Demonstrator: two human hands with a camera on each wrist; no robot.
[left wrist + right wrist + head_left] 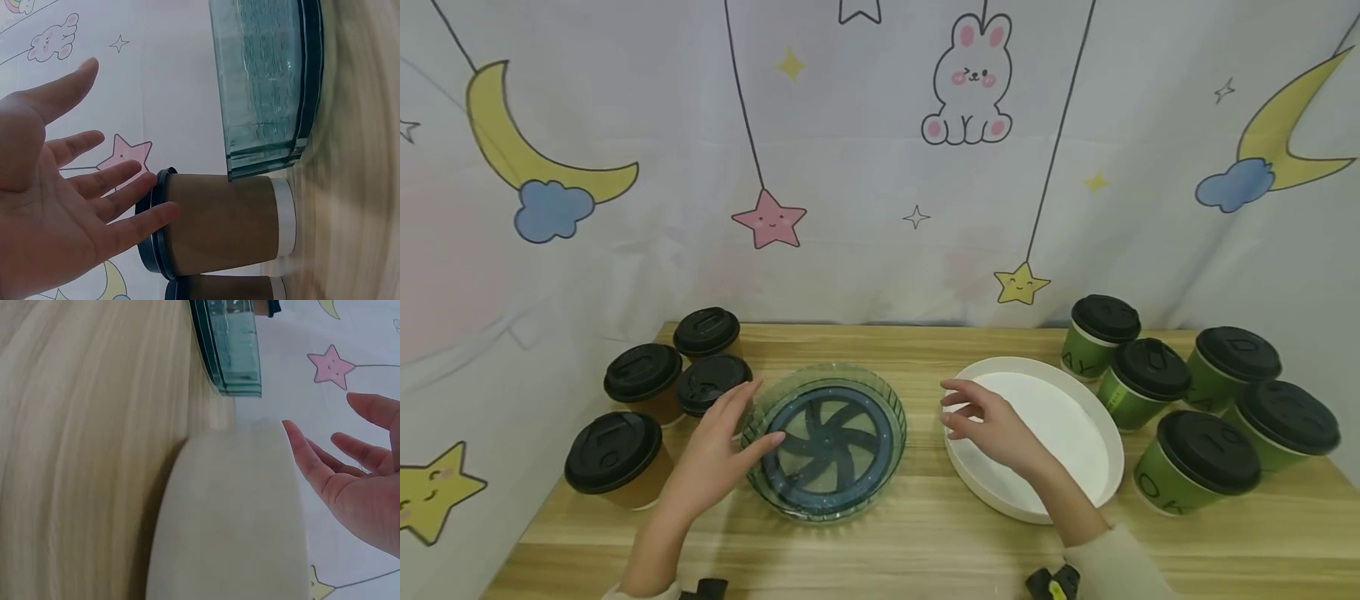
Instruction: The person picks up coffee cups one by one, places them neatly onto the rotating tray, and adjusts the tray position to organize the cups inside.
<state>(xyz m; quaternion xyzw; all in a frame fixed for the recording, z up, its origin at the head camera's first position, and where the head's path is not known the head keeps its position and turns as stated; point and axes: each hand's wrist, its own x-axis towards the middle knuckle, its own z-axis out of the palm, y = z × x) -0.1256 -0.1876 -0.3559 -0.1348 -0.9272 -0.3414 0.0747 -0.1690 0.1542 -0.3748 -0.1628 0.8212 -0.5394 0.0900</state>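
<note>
My left hand (pixel 711 458) is held over the left rim of a clear glass bowl (pixel 829 440) with a dark swirl pattern in its bottom. Its fingers are spread and nothing is in them. In the left wrist view, a brown paper cup (pixel 222 222) with a black lid stands behind the fingertips, and its lid partly overlaps them. Above the left part of a round white tray (pixel 1067 437) hovers my right hand (pixel 992 425), fingers loosely bent and holding nothing. The right wrist view has the fingertips right by the tray's upper edge.
On the left stand several brown cups with black lids (pixel 613 450). Several green cups (pixel 1180 483) with black lids and dark lettering are grouped at the right, close to the tray. Behind the wooden table (pixel 880 558) hangs a white curtain (pixel 865 150) with printed moons and stars.
</note>
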